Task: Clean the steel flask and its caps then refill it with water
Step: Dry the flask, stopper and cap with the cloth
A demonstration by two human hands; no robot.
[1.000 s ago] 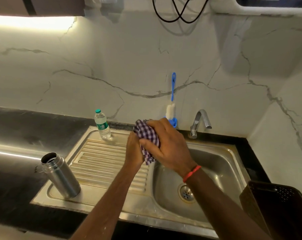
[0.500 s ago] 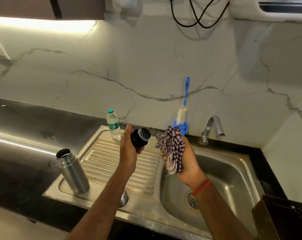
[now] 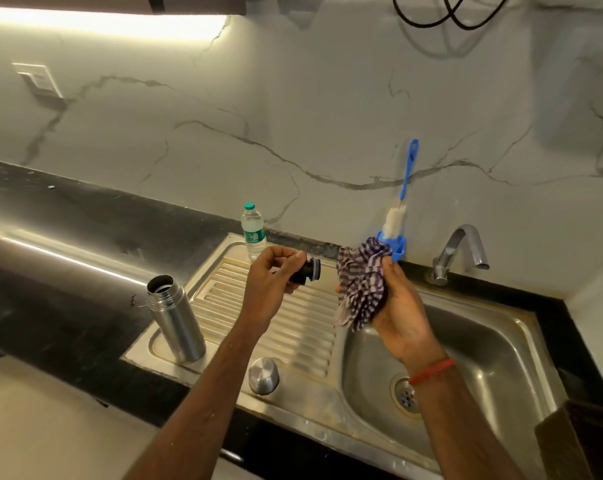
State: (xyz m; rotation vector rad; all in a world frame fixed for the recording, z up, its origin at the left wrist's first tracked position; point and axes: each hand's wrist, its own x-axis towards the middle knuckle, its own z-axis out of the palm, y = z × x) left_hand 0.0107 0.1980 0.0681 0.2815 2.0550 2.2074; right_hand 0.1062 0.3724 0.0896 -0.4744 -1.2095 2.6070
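Observation:
The steel flask (image 3: 176, 320) stands open and upright at the left end of the sink's ribbed drainboard (image 3: 293, 327). Its steel outer cap (image 3: 263, 375) sits upside down on the drainboard's front edge. My left hand (image 3: 272, 282) holds the black inner cap (image 3: 307, 270) above the drainboard, its threaded end pointing right. My right hand (image 3: 393, 306) grips a bunched purple-and-white checked cloth (image 3: 360, 285) just right of the cap, a small gap between them.
A small plastic water bottle (image 3: 254, 230) stands at the drainboard's back. A blue bottle brush (image 3: 398, 216) leans on the marble wall in a blue holder. The tap (image 3: 461, 251) is beside the sink basin (image 3: 473, 368). A dark basket (image 3: 584, 441) sits bottom right.
My hands have separated: the cloth was wrapped round the cap a second ago, now the left hand holds the bare cap and the right holds the cloth apart from it.

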